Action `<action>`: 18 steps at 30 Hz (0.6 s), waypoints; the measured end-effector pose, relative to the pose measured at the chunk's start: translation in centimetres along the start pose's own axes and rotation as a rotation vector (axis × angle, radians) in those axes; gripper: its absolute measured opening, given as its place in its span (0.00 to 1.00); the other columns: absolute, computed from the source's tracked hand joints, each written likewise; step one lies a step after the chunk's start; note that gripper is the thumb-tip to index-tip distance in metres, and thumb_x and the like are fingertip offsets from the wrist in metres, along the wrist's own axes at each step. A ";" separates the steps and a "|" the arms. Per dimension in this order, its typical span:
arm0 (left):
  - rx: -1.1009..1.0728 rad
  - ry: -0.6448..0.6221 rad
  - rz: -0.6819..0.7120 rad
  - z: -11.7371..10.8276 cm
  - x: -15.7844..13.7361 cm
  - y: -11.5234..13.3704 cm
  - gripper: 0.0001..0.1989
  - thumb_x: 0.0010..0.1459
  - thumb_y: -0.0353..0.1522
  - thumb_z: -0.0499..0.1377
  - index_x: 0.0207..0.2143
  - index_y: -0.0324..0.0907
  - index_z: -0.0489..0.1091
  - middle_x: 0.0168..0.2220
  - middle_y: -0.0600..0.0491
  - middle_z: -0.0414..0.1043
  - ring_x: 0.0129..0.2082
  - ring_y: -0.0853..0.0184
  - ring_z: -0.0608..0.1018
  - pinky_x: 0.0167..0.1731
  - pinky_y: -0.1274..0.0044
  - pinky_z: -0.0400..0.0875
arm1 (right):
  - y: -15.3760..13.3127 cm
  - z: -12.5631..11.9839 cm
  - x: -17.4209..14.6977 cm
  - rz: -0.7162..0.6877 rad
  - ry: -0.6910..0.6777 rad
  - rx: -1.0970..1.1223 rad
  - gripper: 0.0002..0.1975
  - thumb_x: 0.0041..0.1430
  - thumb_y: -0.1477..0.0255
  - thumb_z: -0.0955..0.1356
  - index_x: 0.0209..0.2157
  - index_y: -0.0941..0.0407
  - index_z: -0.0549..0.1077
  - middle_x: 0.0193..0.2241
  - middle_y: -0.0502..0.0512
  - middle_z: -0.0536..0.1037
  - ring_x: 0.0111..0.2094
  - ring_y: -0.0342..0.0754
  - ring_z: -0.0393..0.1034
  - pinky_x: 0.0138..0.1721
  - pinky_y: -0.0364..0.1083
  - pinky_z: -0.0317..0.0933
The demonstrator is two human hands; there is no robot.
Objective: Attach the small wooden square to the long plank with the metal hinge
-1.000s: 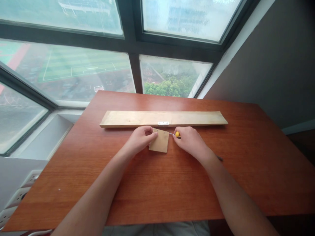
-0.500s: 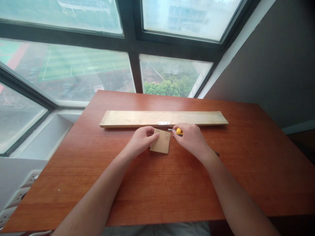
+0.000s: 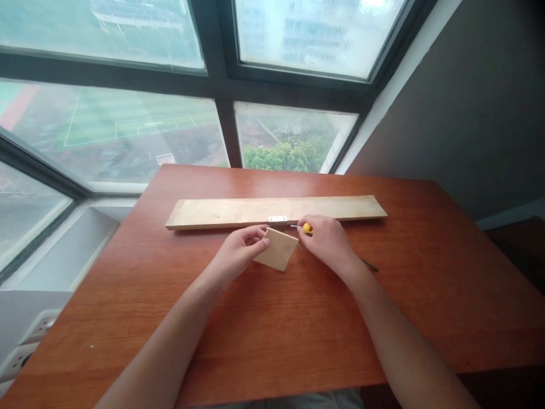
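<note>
My left hand (image 3: pixel 240 253) pinches a small, thin, square wooden board (image 3: pixel 276 250) by its left edge, thumb on the near face. The board is tilted above the table. Closed around a yellow-handled screwdriver (image 3: pixel 307 228), my right hand (image 3: pixel 327 238) keeps the metal shaft pointing left, a short way from the board's upper right corner. Most of the handle is hidden in my fingers. Just beyond both hands lies a long pale wooden plank (image 3: pixel 221 212), with a small white metal hinge or plate (image 3: pixel 278 219) at the middle of its near edge.
A thin dark rod (image 3: pixel 369 264) lies on the reddish-brown wooden table (image 3: pixel 255 329) behind my right wrist. Large windows (image 3: pixel 293 136) rise past the table's far edge. Wall sockets (image 3: pixel 25 352) are at the lower left.
The small board has turned in my left hand, its right side now tilted differently, and the holes on its face no longer show. The view has shifted slightly; the right hand still grips the screwdriver.
</note>
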State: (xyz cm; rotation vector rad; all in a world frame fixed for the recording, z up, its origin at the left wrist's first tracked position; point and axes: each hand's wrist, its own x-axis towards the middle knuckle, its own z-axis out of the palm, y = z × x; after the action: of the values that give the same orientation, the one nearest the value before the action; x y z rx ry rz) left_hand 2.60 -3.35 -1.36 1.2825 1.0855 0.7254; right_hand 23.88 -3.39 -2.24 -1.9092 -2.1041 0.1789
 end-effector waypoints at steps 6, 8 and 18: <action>0.157 0.040 0.058 0.9 -0.8 -0.1 0.12 0.53 0.41 0.60 0.29 0.40 0.72 0.61 0.41 0.61 0.62 0.51 0.62 0.48 0.69 0.68 | -0.1 0.0 0.1 0.013 -0.015 -0.011 0.06 0.57 0.70 0.65 0.31 0.51 0.75 0.32 0.49 0.80 0.33 0.47 0.73 0.32 0.44 0.55; 0.178 0.043 0.049 1.0 -0.9 -0.3 0.12 0.54 0.41 0.60 0.29 0.41 0.72 0.59 0.40 0.64 0.64 0.52 0.60 0.50 0.69 0.67 | -0.1 0.0 0.1 0.016 -0.016 -0.013 0.06 0.57 0.70 0.65 0.31 0.51 0.75 0.32 0.49 0.80 0.33 0.47 0.73 0.32 0.44 0.55; 0.193 0.039 0.066 0.9 -0.5 -0.5 0.12 0.54 0.40 0.59 0.27 0.41 0.71 0.54 0.39 0.69 0.62 0.50 0.62 0.51 0.66 0.65 | 0.0 -0.3 0.1 0.012 -0.023 -0.002 0.06 0.57 0.70 0.64 0.32 0.51 0.74 0.33 0.48 0.80 0.34 0.47 0.72 0.32 0.44 0.54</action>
State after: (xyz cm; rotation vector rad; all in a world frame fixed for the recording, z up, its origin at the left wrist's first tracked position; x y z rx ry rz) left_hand 3.22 -4.20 -1.83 1.4790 1.1713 0.7112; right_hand 23.99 -3.35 -1.96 -1.9307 -2.1083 0.2033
